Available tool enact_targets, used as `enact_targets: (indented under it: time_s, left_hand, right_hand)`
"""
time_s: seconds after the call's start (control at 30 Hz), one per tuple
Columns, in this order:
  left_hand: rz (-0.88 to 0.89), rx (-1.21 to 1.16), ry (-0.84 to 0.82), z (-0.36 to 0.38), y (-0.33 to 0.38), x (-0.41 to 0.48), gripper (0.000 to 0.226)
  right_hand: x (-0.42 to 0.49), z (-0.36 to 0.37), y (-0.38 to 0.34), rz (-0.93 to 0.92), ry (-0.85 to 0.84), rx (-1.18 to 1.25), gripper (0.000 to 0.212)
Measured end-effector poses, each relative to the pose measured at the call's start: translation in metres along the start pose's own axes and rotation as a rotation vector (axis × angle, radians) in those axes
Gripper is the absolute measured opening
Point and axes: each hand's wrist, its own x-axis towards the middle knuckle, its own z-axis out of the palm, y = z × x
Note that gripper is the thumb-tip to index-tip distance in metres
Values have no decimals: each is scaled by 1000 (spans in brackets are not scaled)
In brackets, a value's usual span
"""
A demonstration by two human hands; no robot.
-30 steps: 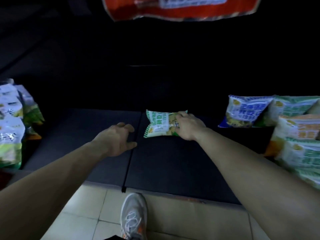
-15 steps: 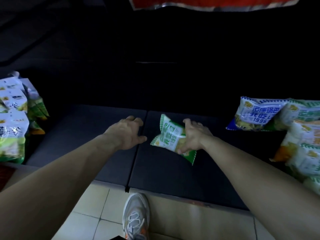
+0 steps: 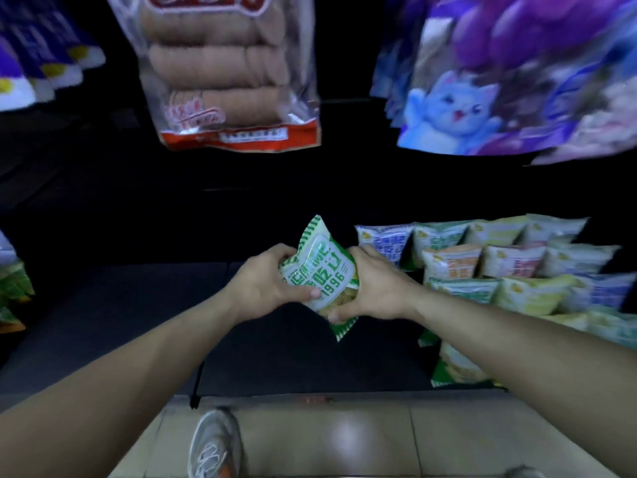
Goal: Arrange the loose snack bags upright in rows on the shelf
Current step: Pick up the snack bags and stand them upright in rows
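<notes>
A green-and-white snack bag (image 3: 322, 267) is lifted above the dark shelf (image 3: 144, 322), tilted with one corner pointing up. My left hand (image 3: 262, 284) grips its left side, thumb across the front. My right hand (image 3: 372, 288) holds its right side, fingers curled under the lower edge. To the right, several similar snack bags (image 3: 499, 267) stand in rows on the shelf, in blue, green, orange and yellow prints.
A clear bag of brown biscuits (image 3: 227, 74) hangs overhead, with purple cat-print bags (image 3: 499, 81) to its right and blue bags (image 3: 38, 56) at the upper left. More snack bags (image 3: 13, 291) lie at the far left. My shoe (image 3: 213, 443) stands on the tiled floor.
The right hand lifted the bag off the shelf and the left hand came over to grip its other side. The view tipped upward and shifted right, bringing the hanging bags into sight.
</notes>
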Motion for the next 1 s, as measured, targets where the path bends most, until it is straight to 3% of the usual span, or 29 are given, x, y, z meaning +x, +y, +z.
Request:
enact_targets:
  time_s: [0.07,0.27,0.4,0.57,0.83,1.0]
  left_hand:
    - [40,39,14,15,23,5,77]
    - [51,403,-12,77,55,42,89]
    - [42,539,-10,121,64,84,93]
    - [-3,614,-24,161,62,135,94]
    - [-58,713,-86,182,51,182,90]
    - [-66,640,80,192,47,183,82]
  right_hand:
    - [-18,-20,18,42,-3,-91,121]
    - [-81,-63,100,175,-15,-332,83]
    - [-116,-71,158,284,-152,-386,78]
    - [-132,-73,214,422,-360,-356,79]
    - [-132,-61,243,422,-368,-311,77]
    - [-127,-58,247,420,-341,-334,72]
